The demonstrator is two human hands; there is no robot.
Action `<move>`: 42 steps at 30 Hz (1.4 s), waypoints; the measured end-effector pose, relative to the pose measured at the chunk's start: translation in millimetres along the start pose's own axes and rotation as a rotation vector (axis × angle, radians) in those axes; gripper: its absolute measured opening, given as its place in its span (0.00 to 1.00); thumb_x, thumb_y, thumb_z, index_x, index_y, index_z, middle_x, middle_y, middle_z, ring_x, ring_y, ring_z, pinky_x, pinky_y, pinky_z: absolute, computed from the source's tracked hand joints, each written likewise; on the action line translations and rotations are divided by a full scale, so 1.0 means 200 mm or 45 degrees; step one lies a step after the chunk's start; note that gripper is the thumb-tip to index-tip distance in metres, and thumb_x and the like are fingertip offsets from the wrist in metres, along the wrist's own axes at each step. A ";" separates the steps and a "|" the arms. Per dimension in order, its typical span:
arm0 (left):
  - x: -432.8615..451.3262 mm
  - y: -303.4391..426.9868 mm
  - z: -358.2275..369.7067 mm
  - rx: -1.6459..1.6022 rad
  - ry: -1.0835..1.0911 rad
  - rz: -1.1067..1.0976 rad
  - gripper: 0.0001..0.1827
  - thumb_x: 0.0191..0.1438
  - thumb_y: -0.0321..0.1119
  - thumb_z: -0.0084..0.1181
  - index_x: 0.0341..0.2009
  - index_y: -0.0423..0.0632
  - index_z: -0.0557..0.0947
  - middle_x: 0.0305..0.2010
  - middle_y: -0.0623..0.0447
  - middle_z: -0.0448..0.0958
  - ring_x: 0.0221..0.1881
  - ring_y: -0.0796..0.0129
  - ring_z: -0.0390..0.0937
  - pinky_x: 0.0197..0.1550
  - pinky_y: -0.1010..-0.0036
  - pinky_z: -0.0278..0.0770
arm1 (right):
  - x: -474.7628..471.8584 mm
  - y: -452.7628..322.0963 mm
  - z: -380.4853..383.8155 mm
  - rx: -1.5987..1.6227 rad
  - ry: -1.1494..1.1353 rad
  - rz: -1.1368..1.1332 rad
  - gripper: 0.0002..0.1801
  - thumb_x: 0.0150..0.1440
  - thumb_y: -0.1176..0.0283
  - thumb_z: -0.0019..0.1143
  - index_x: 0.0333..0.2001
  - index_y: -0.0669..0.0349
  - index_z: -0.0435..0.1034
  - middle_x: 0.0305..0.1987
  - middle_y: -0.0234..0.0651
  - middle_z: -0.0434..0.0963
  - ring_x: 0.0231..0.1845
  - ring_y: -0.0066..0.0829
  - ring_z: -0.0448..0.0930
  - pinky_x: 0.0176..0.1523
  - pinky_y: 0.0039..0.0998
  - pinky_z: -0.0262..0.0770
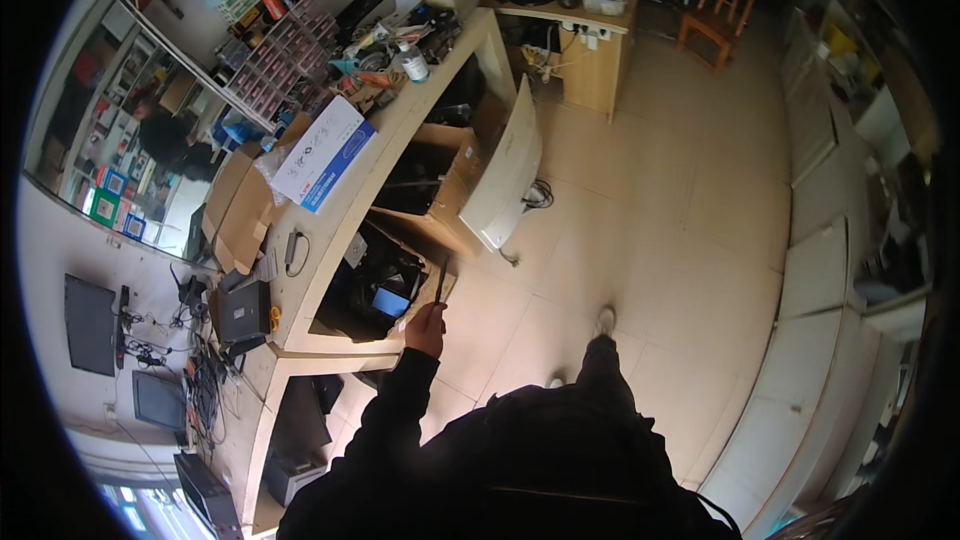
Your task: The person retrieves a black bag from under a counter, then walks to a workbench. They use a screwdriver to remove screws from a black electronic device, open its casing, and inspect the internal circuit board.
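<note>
My left hand (425, 330) reaches forward, closed around a thin dark stick-like object (441, 281) that points away from me; what it is exactly I cannot tell. Just left of the hand, under the workbench (341, 229), stands an open cardboard box (442, 285) with dark items and a blue piece (391, 302) inside. Farther ahead a white monitor-like panel (506, 157) leans against another cardboard box (450, 199). A coiled dark cable (538, 195) lies by its foot on the floor. My right hand is out of view.
On the bench are a blue-and-white printed box (322, 154), yellow-handled scissors (275, 317), a power adapter (291, 247), a clear bottle (413, 64) and a drawer organizer (281, 60). White cabinets (814, 270) line the right side. A wooden chair (716, 19) stands far ahead.
</note>
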State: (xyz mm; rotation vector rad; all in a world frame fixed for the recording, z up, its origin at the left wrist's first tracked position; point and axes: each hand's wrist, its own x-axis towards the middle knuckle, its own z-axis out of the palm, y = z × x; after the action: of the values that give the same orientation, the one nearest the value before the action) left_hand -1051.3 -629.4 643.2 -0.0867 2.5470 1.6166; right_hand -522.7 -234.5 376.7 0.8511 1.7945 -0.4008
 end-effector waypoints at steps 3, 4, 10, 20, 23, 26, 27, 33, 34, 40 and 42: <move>0.17 0.00 0.07 -0.004 0.122 -0.056 0.13 0.63 0.36 0.48 0.39 0.40 0.82 0.18 0.57 0.71 0.20 0.77 0.68 0.24 0.78 0.65 | 0.20 -0.11 -0.45 -0.118 0.046 -0.069 0.14 0.55 0.53 0.53 0.36 0.44 0.81 0.39 0.30 0.84 0.41 0.35 0.84 0.38 0.44 0.77; 0.22 0.02 0.08 -0.028 0.148 -0.093 0.13 0.63 0.36 0.48 0.39 0.40 0.82 0.18 0.57 0.71 0.20 0.77 0.68 0.24 0.78 0.65 | 0.27 -0.14 -0.60 -0.171 0.066 -0.088 0.13 0.55 0.54 0.53 0.36 0.44 0.81 0.38 0.30 0.84 0.40 0.35 0.84 0.38 0.43 0.78; 0.40 0.22 0.06 0.007 0.399 -0.072 0.14 0.63 0.35 0.48 0.39 0.40 0.82 0.18 0.58 0.71 0.20 0.77 0.68 0.24 0.79 0.65 | 0.79 -0.47 -1.90 -0.543 0.635 -0.311 0.11 0.54 0.57 0.56 0.32 0.48 0.81 0.38 0.32 0.84 0.39 0.37 0.83 0.39 0.41 0.79; 1.04 0.41 -0.63 -0.205 0.800 -0.005 0.11 0.64 0.32 0.48 0.43 0.40 0.81 0.21 0.62 0.69 0.21 0.82 0.63 0.24 0.83 0.61 | 0.24 -1.70 -3.24 1.191 0.816 -0.881 0.16 0.62 0.69 0.51 0.49 0.68 0.75 0.18 0.32 0.74 0.19 0.22 0.73 0.26 0.27 0.70; 1.36 0.50 -0.98 -0.066 0.803 0.157 0.11 0.64 0.32 0.48 0.42 0.40 0.81 0.21 0.62 0.69 0.22 0.83 0.63 0.25 0.83 0.59 | 0.22 -2.12 -3.12 1.247 0.755 -0.870 0.15 0.61 0.71 0.51 0.50 0.66 0.75 0.20 0.31 0.74 0.19 0.21 0.73 0.26 0.24 0.70; 1.67 0.44 -1.32 -0.020 0.876 0.231 0.10 0.64 0.31 0.48 0.41 0.39 0.80 0.22 0.61 0.69 0.23 0.82 0.63 0.25 0.82 0.59 | 0.14 -2.56 -2.95 1.330 0.663 -0.814 0.15 0.60 0.73 0.52 0.50 0.63 0.75 0.20 0.31 0.75 0.19 0.19 0.72 0.26 0.24 0.70; 1.75 0.45 -1.41 -0.095 0.865 0.179 0.10 0.63 0.30 0.48 0.41 0.39 0.80 0.22 0.61 0.69 0.23 0.81 0.63 0.26 0.82 0.59 | -0.04 -2.74 -2.96 1.358 0.561 -0.808 0.15 0.60 0.74 0.52 0.50 0.63 0.75 0.20 0.31 0.75 0.19 0.19 0.72 0.26 0.24 0.70; 2.30 0.55 -1.94 0.441 0.741 0.288 0.09 0.62 0.29 0.49 0.41 0.39 0.80 0.25 0.59 0.72 0.26 0.79 0.66 0.29 0.80 0.65 | -0.46 -3.64 -3.11 1.031 0.593 -1.097 0.16 0.62 0.72 0.48 0.50 0.69 0.71 0.22 0.34 0.76 0.23 0.22 0.76 0.31 0.25 0.73; 2.39 0.61 -1.99 0.564 0.694 0.278 0.08 0.60 0.28 0.51 0.40 0.38 0.80 0.27 0.54 0.75 0.28 0.74 0.71 0.32 0.77 0.70 | -0.56 -3.81 -3.17 0.989 0.665 -1.164 0.14 0.62 0.72 0.49 0.48 0.70 0.70 0.22 0.36 0.75 0.23 0.23 0.77 0.33 0.26 0.73; 2.96 0.39 -2.27 0.604 0.446 0.211 0.09 0.60 0.30 0.51 0.38 0.39 0.80 0.26 0.47 0.77 0.28 0.64 0.77 0.32 0.72 0.74 | -0.85 -4.62 -3.56 0.754 0.779 -1.564 0.16 0.62 0.71 0.51 0.52 0.66 0.71 0.23 0.35 0.75 0.23 0.24 0.75 0.31 0.26 0.72; 3.10 0.23 -2.37 0.600 0.410 0.095 0.10 0.60 0.32 0.49 0.38 0.39 0.79 0.24 0.47 0.77 0.25 0.64 0.77 0.30 0.71 0.74 | -1.04 -4.91 -3.71 0.709 0.649 -1.739 0.17 0.62 0.72 0.50 0.53 0.66 0.70 0.25 0.38 0.77 0.25 0.25 0.77 0.32 0.28 0.73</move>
State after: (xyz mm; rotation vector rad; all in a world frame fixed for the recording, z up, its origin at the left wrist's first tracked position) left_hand -1705.9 -1026.9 801.1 -0.2233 3.1388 1.0480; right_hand -1685.9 -519.6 729.4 -0.1185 2.5995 -1.7223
